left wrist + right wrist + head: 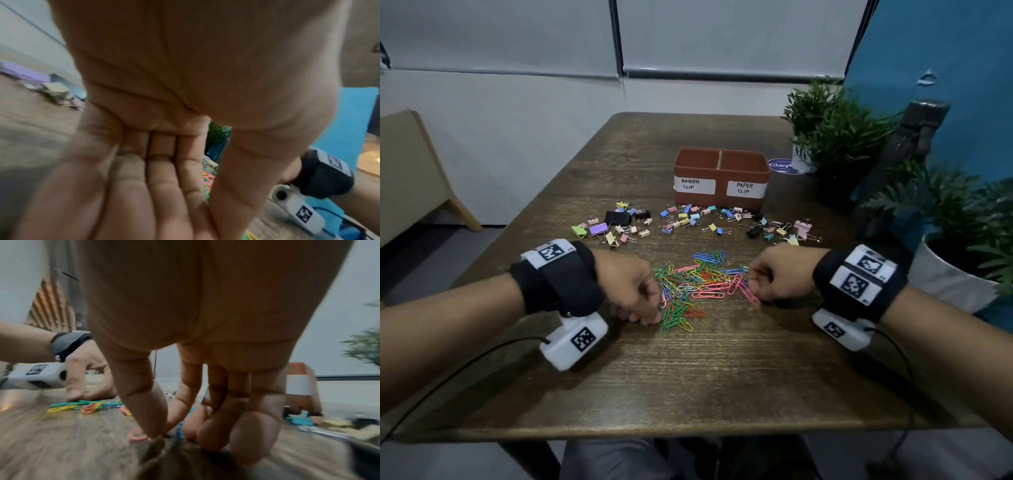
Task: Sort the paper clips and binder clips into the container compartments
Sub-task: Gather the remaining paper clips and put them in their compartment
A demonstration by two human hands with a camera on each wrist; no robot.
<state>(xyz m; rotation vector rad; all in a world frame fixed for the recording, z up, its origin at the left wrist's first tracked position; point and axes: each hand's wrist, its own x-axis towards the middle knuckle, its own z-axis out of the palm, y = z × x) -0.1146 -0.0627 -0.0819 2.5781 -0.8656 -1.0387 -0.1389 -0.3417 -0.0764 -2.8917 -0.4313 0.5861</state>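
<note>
A heap of coloured paper clips lies mid-table between my hands. Behind it, small binder clips are scattered in a row in front of the brown two-compartment container, labelled BINDER CLIP on the left and PAPER CLIP on the right. My left hand sits at the heap's left edge with curled fingers, its thumb and forefinger pinching a pale clip. At the heap's right edge, my right hand has thumb and forefinger tips closed on a paper clip on the wood, beside a pink clip. Its other fingers are curled under.
Potted plants and a white pot crowd the table's right side, along with a dark figure. A round sticker lies right of the container. A beige chair stands far left. Cables trail from both wrist cameras.
</note>
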